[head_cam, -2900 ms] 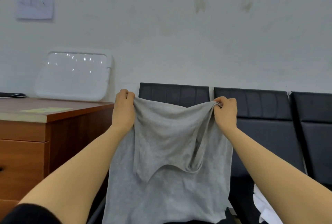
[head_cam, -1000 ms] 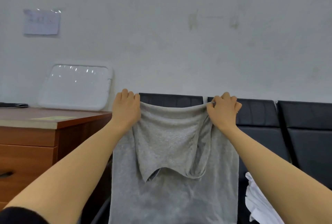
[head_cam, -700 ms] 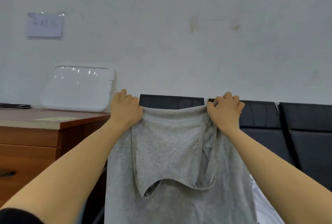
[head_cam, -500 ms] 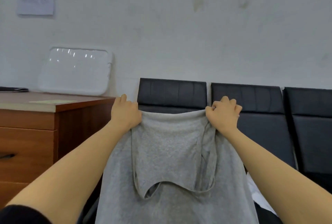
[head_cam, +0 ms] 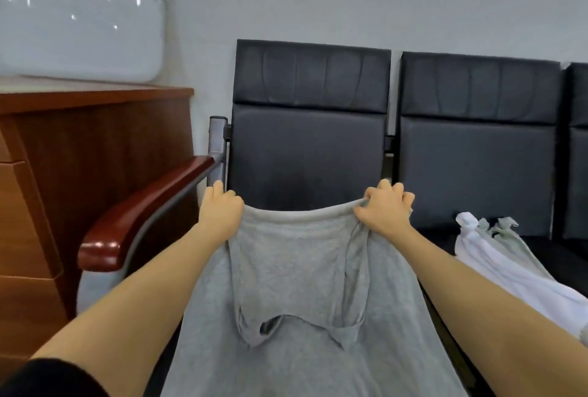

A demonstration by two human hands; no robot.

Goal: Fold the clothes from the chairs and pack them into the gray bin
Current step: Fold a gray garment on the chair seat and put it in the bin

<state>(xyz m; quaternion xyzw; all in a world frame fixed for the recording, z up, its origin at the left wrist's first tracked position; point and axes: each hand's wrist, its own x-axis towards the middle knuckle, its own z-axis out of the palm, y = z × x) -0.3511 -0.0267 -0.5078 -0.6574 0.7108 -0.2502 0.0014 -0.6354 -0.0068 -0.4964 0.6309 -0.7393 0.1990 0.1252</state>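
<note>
— What are the hands doing?

— The left hand (head_cam: 219,212) and the right hand (head_cam: 385,209) are each gripping one end of the folded top edge of the gray shirt (head_cam: 305,317), fingers curled round the cloth.

— Where is the shirt hanging?

— In front of the left black chair (head_cam: 308,116), between the arms. Its bottom is running out of the frame.

— Anything else?

— White and gray clothes (head_cam: 509,263) are lying on the next seat, partly cut off. The gray bin is not showing.

One head camera, close over the chairs

The head view looks forward and down, near a row of black chairs (head_cam: 307,142) against the wall, a wooden desk (head_cam: 95,155) at left; both forearms reach in from the bottom edge.
</note>
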